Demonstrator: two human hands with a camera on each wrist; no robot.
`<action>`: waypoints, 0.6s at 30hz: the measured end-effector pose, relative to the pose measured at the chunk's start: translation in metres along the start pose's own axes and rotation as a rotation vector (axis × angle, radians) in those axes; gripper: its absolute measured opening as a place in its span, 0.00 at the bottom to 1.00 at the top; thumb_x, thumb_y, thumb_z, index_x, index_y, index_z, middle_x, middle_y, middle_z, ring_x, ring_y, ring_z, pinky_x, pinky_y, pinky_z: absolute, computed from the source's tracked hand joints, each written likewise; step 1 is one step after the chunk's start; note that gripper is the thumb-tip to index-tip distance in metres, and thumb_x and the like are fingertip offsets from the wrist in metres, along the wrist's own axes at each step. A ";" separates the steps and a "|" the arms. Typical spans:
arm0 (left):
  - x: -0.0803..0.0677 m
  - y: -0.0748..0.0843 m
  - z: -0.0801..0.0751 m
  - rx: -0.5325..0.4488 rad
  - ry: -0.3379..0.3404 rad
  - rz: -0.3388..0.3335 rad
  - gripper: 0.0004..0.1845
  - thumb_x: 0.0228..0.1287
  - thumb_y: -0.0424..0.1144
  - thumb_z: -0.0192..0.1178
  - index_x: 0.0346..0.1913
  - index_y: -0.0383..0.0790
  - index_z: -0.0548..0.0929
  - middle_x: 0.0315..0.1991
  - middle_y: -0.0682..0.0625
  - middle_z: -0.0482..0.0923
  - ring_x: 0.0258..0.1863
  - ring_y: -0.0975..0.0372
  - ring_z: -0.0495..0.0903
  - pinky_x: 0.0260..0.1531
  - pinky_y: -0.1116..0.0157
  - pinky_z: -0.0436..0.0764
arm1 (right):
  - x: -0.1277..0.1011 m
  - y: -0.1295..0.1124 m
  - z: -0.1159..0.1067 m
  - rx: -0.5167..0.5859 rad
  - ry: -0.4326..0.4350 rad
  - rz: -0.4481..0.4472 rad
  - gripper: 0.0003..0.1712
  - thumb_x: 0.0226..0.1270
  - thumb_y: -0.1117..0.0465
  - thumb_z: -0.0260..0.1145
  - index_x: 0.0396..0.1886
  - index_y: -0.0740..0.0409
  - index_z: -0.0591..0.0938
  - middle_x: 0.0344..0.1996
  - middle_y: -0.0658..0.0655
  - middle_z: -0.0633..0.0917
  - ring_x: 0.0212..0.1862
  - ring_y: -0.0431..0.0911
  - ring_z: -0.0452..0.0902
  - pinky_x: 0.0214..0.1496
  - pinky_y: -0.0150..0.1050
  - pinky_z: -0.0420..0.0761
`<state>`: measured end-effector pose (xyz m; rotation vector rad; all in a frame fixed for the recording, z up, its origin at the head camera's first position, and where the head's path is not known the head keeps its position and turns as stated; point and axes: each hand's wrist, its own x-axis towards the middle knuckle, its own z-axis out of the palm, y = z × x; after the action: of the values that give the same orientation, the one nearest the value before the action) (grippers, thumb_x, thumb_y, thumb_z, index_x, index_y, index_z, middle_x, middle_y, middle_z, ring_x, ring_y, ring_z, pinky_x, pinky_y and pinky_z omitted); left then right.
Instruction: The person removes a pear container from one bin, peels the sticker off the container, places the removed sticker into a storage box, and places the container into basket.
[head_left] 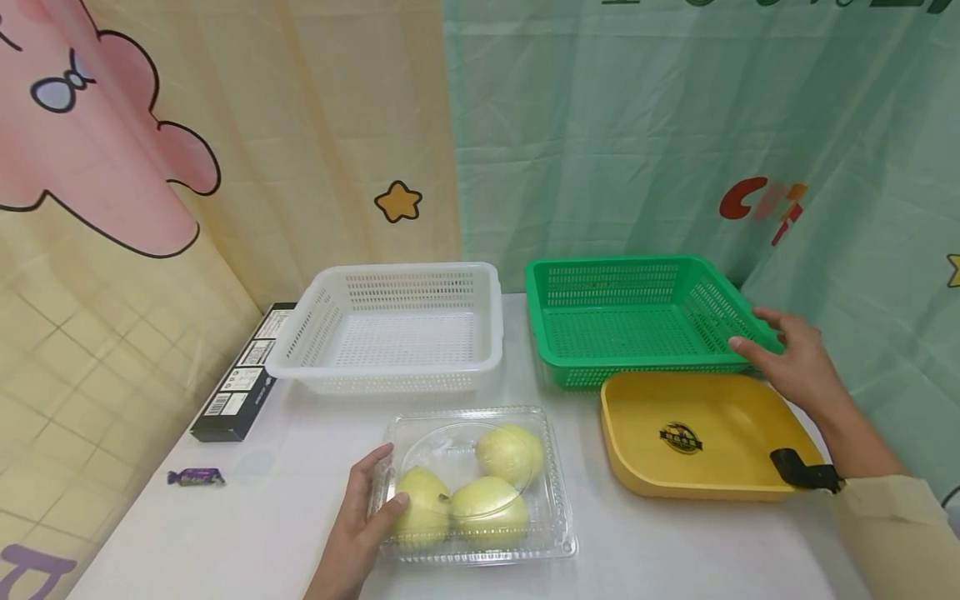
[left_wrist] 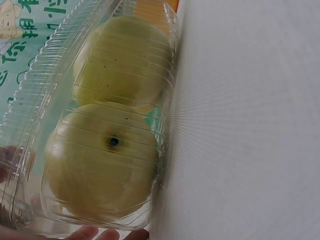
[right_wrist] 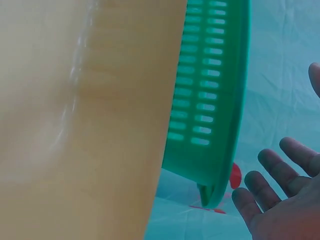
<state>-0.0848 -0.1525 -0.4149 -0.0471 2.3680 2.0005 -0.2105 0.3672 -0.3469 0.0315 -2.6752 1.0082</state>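
A clear plastic clamshell box (head_left: 551, 517) with three yellow-green pears (head_left: 489, 510) inside lies closed on the table. My left hand (head_left: 360, 517) grips its left side, the thumb on the lid and the other fingers at the edge. Close up in the left wrist view, two pears (left_wrist: 102, 165) show through the ribbed wall. My right hand (head_left: 802, 367) is at the right front corner of the green basket (head_left: 630, 364), its fingers spread and holding nothing. In the right wrist view the fingers (right_wrist: 270, 187) appear apart from the basket's rim.
A yellow tray (head_left: 637, 433) with a dark logo sits in front of the green basket, under my right forearm. Left of it stands a white basket (head_left: 386, 372). A black box (head_left: 240, 375) and a purple wrapped candy (head_left: 197, 477) lie at left. Printed curtains (head_left: 525, 125) enclose the table.
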 end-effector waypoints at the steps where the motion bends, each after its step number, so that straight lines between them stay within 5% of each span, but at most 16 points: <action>1: 0.000 0.000 0.000 0.001 0.000 -0.001 0.34 0.63 0.42 0.57 0.70 0.52 0.56 0.76 0.42 0.41 0.75 0.42 0.31 0.63 0.31 0.31 | 0.001 0.001 0.000 -0.001 -0.006 0.006 0.42 0.69 0.49 0.56 0.73 0.66 0.52 0.67 0.80 0.54 0.59 0.78 0.54 0.52 0.73 0.60; 12: 0.001 -0.002 0.000 0.002 -0.001 0.022 0.33 0.63 0.41 0.57 0.69 0.51 0.56 0.76 0.40 0.41 0.74 0.39 0.31 0.61 0.29 0.32 | 0.011 0.014 0.001 0.010 -0.072 0.049 0.48 0.68 0.46 0.56 0.74 0.64 0.44 0.70 0.80 0.45 0.69 0.77 0.34 0.57 0.77 0.50; 18: 0.000 -0.003 0.000 -0.024 -0.007 0.060 0.33 0.64 0.38 0.57 0.69 0.48 0.57 0.75 0.40 0.45 0.74 0.40 0.34 0.63 0.30 0.34 | 0.014 0.024 0.003 0.040 -0.087 0.075 0.49 0.68 0.45 0.56 0.75 0.61 0.40 0.72 0.76 0.41 0.70 0.76 0.37 0.59 0.76 0.51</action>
<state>-0.0850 -0.1528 -0.4174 0.0298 2.3694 2.0514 -0.2273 0.3845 -0.3606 -0.0174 -2.7533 1.1075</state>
